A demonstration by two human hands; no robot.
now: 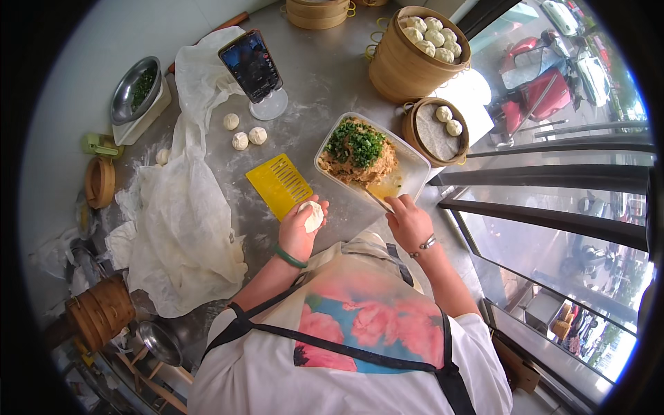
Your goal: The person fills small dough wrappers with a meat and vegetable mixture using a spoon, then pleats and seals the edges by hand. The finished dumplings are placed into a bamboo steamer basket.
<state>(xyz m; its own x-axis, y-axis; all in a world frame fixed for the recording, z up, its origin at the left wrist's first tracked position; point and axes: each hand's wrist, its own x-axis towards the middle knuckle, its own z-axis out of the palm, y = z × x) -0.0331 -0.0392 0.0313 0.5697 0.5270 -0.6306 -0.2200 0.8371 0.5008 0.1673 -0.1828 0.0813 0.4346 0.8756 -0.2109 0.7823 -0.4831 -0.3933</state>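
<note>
A round dough wrapper [313, 216] rests in the fingers and palm of my left hand [300, 224], its pale face turned up. My right hand [410, 222] grips the handle of a thin metal filling spatula [377, 199]. The tool's far end meets the meat filling [374, 171] in a clear plastic tub [418, 165]. Chopped green onion [365, 146] is heaped on the filling. Just beyond my left hand lies a slotted yellow plastic scraper [277, 184]. Several dough balls [257, 136] sit on the floured steel table farther up.
A bamboo steamer [436, 129] with two buns stands right of the tub, below a taller steamer stack [410, 67] full of buns. A phone [251, 66] on a stand is at the back. Crumpled cloth [181, 233] covers the left; behind it is a metal bowl of greens [137, 91].
</note>
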